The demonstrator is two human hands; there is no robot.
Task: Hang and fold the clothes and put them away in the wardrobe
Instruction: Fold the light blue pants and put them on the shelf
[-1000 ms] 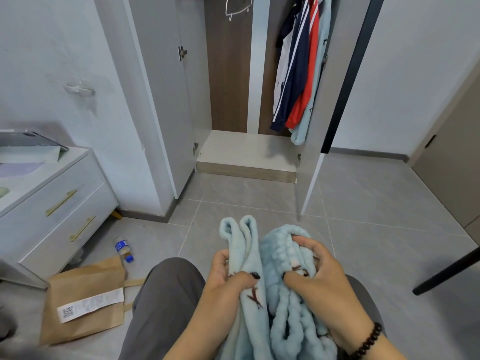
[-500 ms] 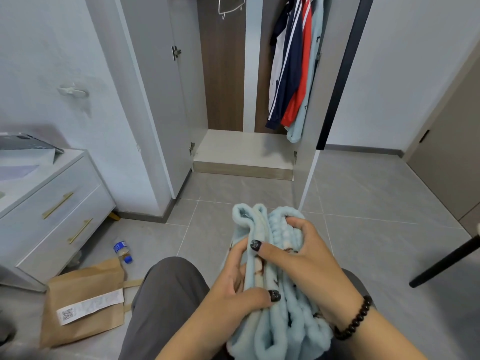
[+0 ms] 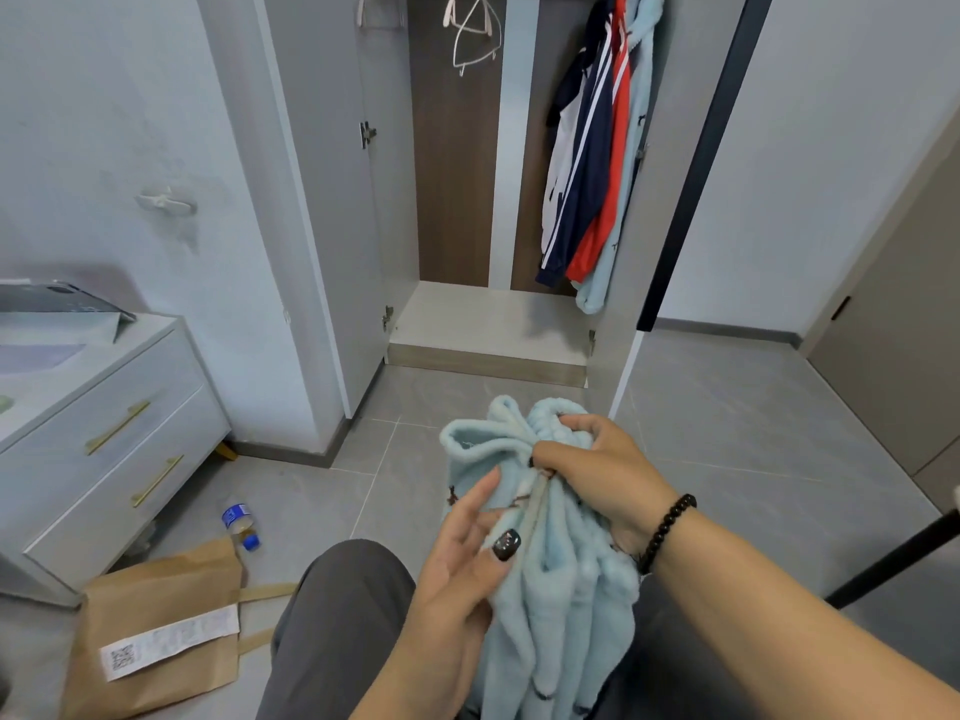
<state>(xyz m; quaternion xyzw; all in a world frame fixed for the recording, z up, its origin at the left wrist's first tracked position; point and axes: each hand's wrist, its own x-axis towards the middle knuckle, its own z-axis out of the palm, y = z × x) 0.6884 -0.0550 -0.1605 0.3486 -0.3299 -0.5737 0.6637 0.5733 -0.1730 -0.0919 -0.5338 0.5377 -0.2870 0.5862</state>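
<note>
1. Wardrobe [image 3: 493,324]: both doors open, floor shelf bare in view. Three garments hang at its right side: a navy-and-white jacket [image 3: 582,163], a red garment [image 3: 605,200] and a pale blue fleece [image 3: 610,262]. An empty white hanger [image 3: 475,39] hangs at top centre.
2. Chest of drawers [image 3: 109,433] stands at left; a brown paper bag [image 3: 156,631] and a small bottle [image 3: 240,524] lie on the floor near it.
3. Task item: a light blue fleece garment [image 3: 566,605], gathered into lengthwise pleats, is held above the person's lap, well apart from the wardrobe.
4. Right hand [image 3: 597,470]: fingers curled tight round the bunched top of the garment. Half a second ago this hand was reaching across the bundle; it now carries the bundle alone.
5. Left hand [image 3: 467,553]: a second ago it gripped the cloth. Now the fingers lie straight against the left side of the fabric, thumb laid on the front, holding nothing.
6. Assessment: the gathering appears complete and the bundle consolidated in one hand. The freed left hand is available to smooth, fold or fetch the hanger. Stowing is not yet done.
</note>
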